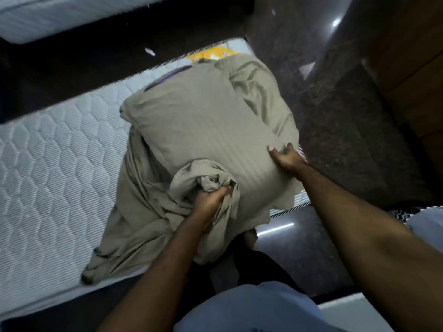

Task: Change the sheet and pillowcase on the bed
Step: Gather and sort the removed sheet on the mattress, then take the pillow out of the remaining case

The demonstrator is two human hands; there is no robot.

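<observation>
Two hands work one end of the bare mattress (55, 149). Left hand (211, 197) clenches a bunch of olive sheet (134, 221), likely gathering it clear. Right hand (285, 156) pinches the pillow (199, 121) corner, thumb on top, steadying it there atop the sheet.
</observation>
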